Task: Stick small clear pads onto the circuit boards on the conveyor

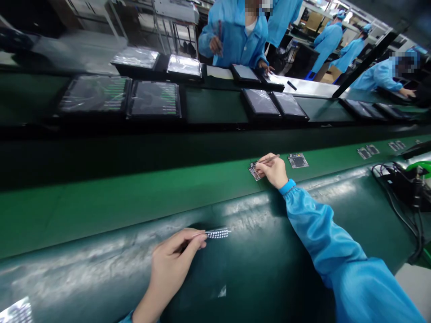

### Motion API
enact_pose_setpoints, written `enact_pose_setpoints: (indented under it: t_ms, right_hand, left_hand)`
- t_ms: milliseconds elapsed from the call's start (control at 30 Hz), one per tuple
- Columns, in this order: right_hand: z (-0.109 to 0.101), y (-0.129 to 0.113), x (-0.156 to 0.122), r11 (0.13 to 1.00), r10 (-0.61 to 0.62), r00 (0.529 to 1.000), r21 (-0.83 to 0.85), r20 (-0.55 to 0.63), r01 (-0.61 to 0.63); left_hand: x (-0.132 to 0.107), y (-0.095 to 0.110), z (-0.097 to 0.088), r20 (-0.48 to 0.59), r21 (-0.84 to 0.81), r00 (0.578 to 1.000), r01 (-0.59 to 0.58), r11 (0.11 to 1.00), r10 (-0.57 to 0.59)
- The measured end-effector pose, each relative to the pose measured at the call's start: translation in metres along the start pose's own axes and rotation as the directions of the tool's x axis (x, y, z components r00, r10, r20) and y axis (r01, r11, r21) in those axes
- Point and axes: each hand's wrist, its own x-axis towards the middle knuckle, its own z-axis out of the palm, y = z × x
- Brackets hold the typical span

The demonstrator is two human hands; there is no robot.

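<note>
My left hand (175,260) rests on the dark green table mat (101,273), fingers pinched on a small white dotted strip (218,233) that sticks out to the right. My right hand (273,169) reaches forward onto the green conveyor belt (134,197). It grips thin tweezers (269,159) and presses on a small circuit board (255,171) under its fingers. A second small circuit board (298,160) lies just right of that hand on the belt.
More small boards (367,151) lie further right on the belt. Black cables and a tool (404,184) sit at the right edge. Dark screen panels (155,99) line the far conveyor. People in blue coats (235,36) work across it.
</note>
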Motion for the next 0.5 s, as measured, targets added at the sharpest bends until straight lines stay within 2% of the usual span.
enact_pose_setpoints:
  t_ms: [133, 200, 267, 300, 400, 500]
  right_hand:
    - [-0.007, -0.003, -0.007, 0.987, -0.105, 0.994, -0.125, -0.018, 0.102]
    - [-0.014, -0.005, -0.009, 0.930, -0.254, 0.967, -0.279, -0.011, 0.241]
    - [-0.021, -0.007, -0.011, 0.771, -0.411, 0.906, -0.493, 0.098, 0.403]
    - [-0.024, -0.008, -0.013, 0.669, -0.439, 0.880, -0.587, 0.183, 0.456]
    - [-0.026, -0.006, -0.017, 0.407, -0.345, 0.861, -0.767, 0.373, 0.496]
    - [-0.023, -0.004, -0.019, 0.243, -0.250, 0.853, -0.823, 0.458, 0.514]
  left_hand:
    - [0.001, 0.000, 0.001, -0.002, 0.000, 1.000, -0.005, 1.000, 0.005]
    - [0.002, 0.001, 0.001, -0.005, -0.010, 1.000, -0.008, 1.000, 0.008]
    - [0.002, 0.002, 0.001, -0.006, -0.020, 1.000, -0.007, 1.000, 0.007]
    - [0.002, 0.003, 0.001, -0.007, -0.024, 1.000, -0.005, 1.000, 0.005]
    - [0.001, 0.003, 0.001, -0.005, -0.029, 1.000, 0.010, 1.000, -0.010]
    - [0.001, 0.003, 0.002, -0.002, -0.035, 1.000, 0.028, 0.999, -0.029]
